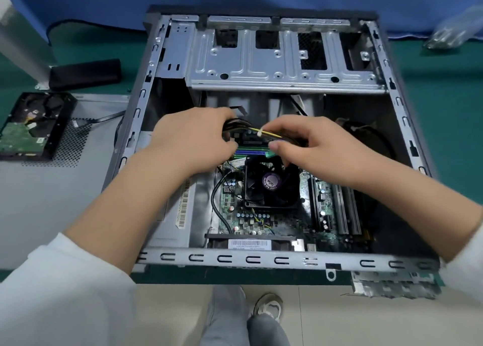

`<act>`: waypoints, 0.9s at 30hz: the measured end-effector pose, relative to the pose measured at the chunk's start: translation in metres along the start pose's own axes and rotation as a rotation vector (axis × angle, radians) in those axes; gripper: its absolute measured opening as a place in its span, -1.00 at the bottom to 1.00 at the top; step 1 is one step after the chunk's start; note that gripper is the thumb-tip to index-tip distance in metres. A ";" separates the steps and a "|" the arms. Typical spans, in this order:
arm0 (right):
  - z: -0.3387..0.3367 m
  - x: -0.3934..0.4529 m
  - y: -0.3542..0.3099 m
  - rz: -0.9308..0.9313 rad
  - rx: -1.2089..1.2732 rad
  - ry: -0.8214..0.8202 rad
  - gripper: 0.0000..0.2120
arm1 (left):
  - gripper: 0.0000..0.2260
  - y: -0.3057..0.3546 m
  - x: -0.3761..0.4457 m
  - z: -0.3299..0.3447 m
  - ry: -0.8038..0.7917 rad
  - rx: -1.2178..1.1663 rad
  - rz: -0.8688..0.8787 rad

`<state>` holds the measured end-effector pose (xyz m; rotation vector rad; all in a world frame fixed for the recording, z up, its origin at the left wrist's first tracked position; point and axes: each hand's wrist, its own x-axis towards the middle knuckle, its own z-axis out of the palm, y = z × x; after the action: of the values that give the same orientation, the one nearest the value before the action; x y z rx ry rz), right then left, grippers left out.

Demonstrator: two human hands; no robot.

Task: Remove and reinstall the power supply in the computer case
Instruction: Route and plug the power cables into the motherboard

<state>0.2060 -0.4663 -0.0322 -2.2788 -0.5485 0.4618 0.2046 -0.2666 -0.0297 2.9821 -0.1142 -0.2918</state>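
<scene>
Open computer case [261,259] lies on its side on the green mat [444,84], side panel off, board facing up. Person leans over it, both hands inside, above the black fan [271,182]. Left hand [193,139] has fingers curled round a bundle of cables [236,126], black with yellow strands, tied by a white zip tie [260,132]. Right hand [311,142] pinches the same bundle further along, thumb and forefinger closed narrow on it, remaining fingers loosely curled. The power supply [172,215] looks to be the grey metal box with the barcode label in the near-left corner of the case, partly under the left forearm; whether it is screwed in, cannot tell. The plug end of the bundle is hidden by the hands, so seated or free is unclear. Risks as I judge them: tugging on the wires and not on the plug could strain the socket or the board; a sudden release could knock knuckles into the fan or the sharp case rim; loose cable could snag the fan blades afterward. A bare hard drive [31,128] sits on the removed side panel [78,189] to the left, near enough for an elbow to bump it.
</scene>
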 end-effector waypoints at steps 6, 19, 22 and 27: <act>-0.009 -0.009 0.006 0.053 0.225 -0.008 -0.58 | -0.84 -0.010 -0.009 -0.006 0.070 -0.059 -0.033; -0.005 0.003 0.015 0.096 0.177 0.063 -0.69 | -0.67 -0.028 -0.032 -0.009 0.131 -0.010 0.222; 0.004 0.013 0.010 0.087 0.051 -0.004 -0.82 | -0.66 -0.026 -0.032 -0.007 0.171 0.009 0.198; 0.016 0.036 0.000 0.028 -0.228 -0.027 -0.84 | -0.72 -0.023 -0.031 -0.003 0.219 0.014 0.073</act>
<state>0.2289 -0.4384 -0.0485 -2.5035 -0.6103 0.4644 0.1764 -0.2409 -0.0243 2.9910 -0.1999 0.0449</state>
